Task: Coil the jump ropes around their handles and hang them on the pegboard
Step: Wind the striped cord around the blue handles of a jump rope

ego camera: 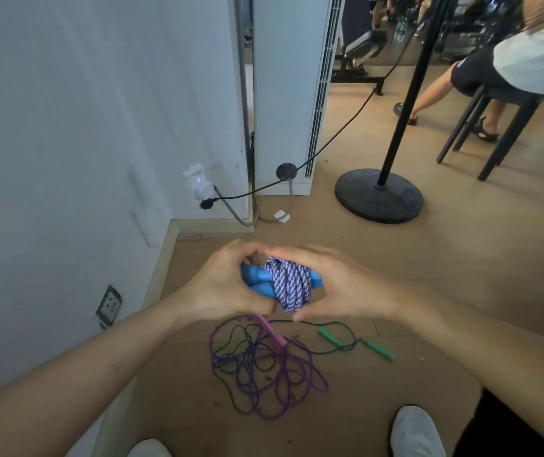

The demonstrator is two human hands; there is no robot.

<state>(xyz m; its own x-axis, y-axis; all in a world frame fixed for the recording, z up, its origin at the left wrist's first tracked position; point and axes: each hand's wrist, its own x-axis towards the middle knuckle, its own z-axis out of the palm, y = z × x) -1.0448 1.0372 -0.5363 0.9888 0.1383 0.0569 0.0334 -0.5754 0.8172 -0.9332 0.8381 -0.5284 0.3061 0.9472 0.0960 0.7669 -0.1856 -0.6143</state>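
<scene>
Between my hands is a jump rope with two blue handles (257,280) held side by side, its purple-and-white braided rope (288,285) coiled thickly around them. My left hand (227,282) grips the left ends of the handles. My right hand (326,285) curls around the coil and the right ends. On the floor below lie a purple rope (300,374) with a pink handle (273,333) and a dark green rope (237,361) with two green handles (377,349), tangled together in a loose heap. No pegboard is in view.
A white wall (82,127) with sockets and a plugged adapter (198,184) runs along the left. A black stand with a round base (379,196) is at the right, with a person on a stool (501,103) behind it. My shoes (415,430) stand near the heap.
</scene>
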